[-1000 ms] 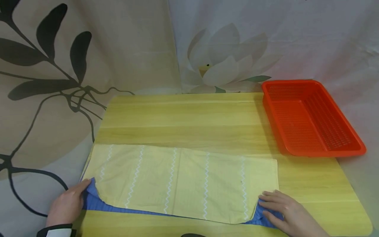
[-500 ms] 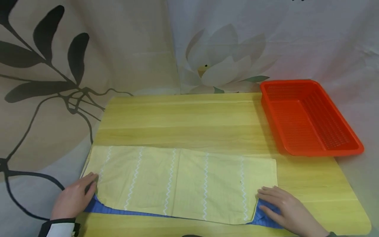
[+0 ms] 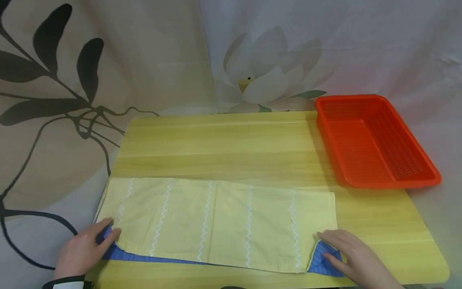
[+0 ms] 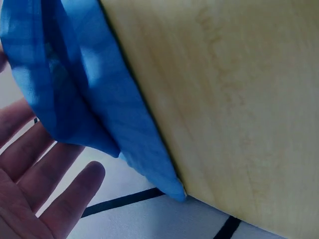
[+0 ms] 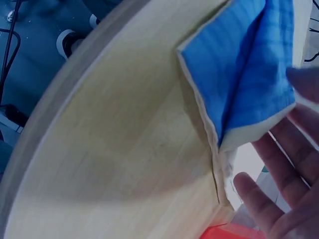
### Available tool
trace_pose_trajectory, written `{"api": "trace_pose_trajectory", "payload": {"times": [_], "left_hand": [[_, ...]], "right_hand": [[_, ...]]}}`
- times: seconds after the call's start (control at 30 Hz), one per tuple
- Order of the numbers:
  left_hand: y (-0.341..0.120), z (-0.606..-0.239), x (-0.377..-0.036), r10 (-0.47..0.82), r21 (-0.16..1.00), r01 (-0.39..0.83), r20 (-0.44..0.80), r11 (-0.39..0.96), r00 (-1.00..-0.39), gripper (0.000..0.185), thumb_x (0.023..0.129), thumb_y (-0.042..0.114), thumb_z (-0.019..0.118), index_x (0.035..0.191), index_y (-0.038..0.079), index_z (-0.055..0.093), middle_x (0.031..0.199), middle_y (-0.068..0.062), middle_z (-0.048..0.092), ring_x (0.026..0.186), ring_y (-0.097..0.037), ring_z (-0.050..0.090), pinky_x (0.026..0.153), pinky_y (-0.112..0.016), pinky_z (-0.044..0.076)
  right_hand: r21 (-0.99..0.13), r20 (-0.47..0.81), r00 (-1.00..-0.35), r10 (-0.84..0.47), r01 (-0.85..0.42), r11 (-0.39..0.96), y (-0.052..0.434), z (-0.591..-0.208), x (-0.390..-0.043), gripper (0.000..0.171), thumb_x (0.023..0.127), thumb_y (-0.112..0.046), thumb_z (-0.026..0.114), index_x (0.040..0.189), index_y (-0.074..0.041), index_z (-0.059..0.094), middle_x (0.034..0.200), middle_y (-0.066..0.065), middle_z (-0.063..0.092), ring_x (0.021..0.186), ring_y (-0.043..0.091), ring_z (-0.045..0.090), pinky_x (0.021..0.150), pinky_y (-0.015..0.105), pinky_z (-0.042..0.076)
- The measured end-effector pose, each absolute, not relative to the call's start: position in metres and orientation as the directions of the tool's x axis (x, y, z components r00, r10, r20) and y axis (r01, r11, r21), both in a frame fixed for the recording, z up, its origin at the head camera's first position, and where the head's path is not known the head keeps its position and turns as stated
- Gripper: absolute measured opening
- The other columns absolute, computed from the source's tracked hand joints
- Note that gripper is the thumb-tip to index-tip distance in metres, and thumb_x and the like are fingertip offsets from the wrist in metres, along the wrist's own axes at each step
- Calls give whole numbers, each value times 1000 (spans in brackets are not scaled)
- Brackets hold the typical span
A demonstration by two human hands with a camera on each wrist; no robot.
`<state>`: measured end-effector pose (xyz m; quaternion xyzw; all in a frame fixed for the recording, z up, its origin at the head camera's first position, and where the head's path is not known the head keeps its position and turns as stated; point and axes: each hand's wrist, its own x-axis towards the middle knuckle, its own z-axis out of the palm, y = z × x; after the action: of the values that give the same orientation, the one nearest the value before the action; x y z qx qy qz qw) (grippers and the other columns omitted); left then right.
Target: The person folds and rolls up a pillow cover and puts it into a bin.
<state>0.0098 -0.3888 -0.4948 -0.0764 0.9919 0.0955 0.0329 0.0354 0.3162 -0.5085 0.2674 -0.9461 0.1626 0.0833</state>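
A folded cloth (image 3: 231, 224) lies along the front of the yellow wooden board, pale yellow with white zigzag lines on top. Blue fabric shows from under its front edge and at both front corners. My left hand (image 3: 81, 249) is at the left front corner, fingertips right at the edge; in the left wrist view, straight fingers lie under the raised blue fold (image 4: 75, 74). At the right front corner, my right hand (image 3: 355, 255) touches the yellow edge, its thumb over the blue corner. In the right wrist view, its relaxed fingers are beside the turned-up blue fabric (image 5: 239, 64).
A red plastic basket (image 3: 343, 168) with perforated sides stands at the board's back right corner. The wooden board (image 3: 223, 144) stretches behind the cloth. A printed curtain (image 3: 162, 60) hangs behind and to the left. Cables and shoes show on the floor in the right wrist view.
My left hand reached over the cloth's left edge, then drew back slightly, with thumb and index apart. My right hand stays at its corner, and more of the yellow edge there is turned back.
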Motion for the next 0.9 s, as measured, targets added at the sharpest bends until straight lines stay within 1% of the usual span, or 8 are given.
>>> {"api": "trace_pose_trajectory", "payload": {"times": [0.13, 0.2, 0.3, 0.4, 0.57, 0.7, 0.8, 0.9], "left_hand": [[-387, -495, 9, -137, 185, -151, -89, 971, -987, 55, 94, 34, 81, 126, -9, 69, 117, -37, 70, 99, -58, 68, 78, -68, 55], [-387, -496, 10, -129, 189, -140, -67, 972, -989, 48, 92, 25, 80, 124, -9, 70, 103, -34, 73, 80, -49, 69, 66, -59, 56], [-386, -498, 11, -128, 186, -133, -37, 974, -991, 41, 91, 15, 79, 123, -9, 70, 77, -19, 68, 59, -29, 55, 52, -43, 44], [-386, -498, 11, -135, 182, -141, -45, 973, -990, 40, 92, 12, 77, 124, -10, 69, 67, -4, 58, 56, -20, 41, 52, -36, 30], [-386, -498, 10, -139, 177, -147, -56, 973, -989, 39, 92, 11, 77, 124, -10, 69, 67, -3, 56, 56, -19, 39, 52, -35, 30], [-389, -497, 10, -127, 174, -140, -81, 975, -989, 39, 91, 10, 76, 123, -10, 69, 76, -17, 66, 58, -22, 44, 52, -40, 37], [-393, -496, 9, -116, 161, -135, -123, 978, -986, 41, 89, 9, 75, 123, -12, 68, 94, -30, 71, 65, -29, 57, 58, -50, 49], [-395, -495, 10, -111, 160, -137, -159, 978, -981, 44, 86, 8, 74, 124, -12, 67, 102, -35, 71, 74, -39, 66, 65, -59, 53]], "right_hand": [[-287, 295, -819, -493, -568, 771, 317, -514, 31, 53, 75, -16, 94, 125, -21, 78, 114, -13, 75, 100, 10, 69, 102, 8, 41], [-317, 328, -811, -485, -577, 752, 319, -514, 28, 47, 76, -11, 92, 121, -21, 79, 109, -15, 74, 95, 6, 67, 94, 9, 46], [-360, 364, -812, -455, -574, 735, 322, -507, 23, 46, 73, -2, 90, 114, -21, 79, 104, -16, 73, 91, 4, 67, 90, 7, 48], [-371, 382, -828, -411, -545, 752, 324, -492, 18, 52, 67, 5, 90, 111, -21, 79, 103, -14, 74, 92, 3, 68, 92, 4, 47], [-395, 395, -855, -336, -488, 778, 330, -466, 15, 58, 65, 9, 91, 113, -23, 80, 105, -9, 76, 100, -3, 65, 97, 2, 42], [-405, 364, -869, -337, -473, 782, 335, -457, 19, 60, 64, 9, 92, 110, -27, 80, 104, -13, 75, 98, -2, 65, 96, 1, 42], [-395, 284, -877, -386, -474, 787, 339, -465, 24, 57, 65, 6, 93, 107, -29, 78, 103, -18, 73, 94, 1, 66, 93, 1, 42], [-424, 151, -888, -434, -455, 783, 344, -479, 30, 47, 73, -1, 93, 107, -30, 77, 105, -22, 71, 93, -1, 65, 85, 8, 50]]}}
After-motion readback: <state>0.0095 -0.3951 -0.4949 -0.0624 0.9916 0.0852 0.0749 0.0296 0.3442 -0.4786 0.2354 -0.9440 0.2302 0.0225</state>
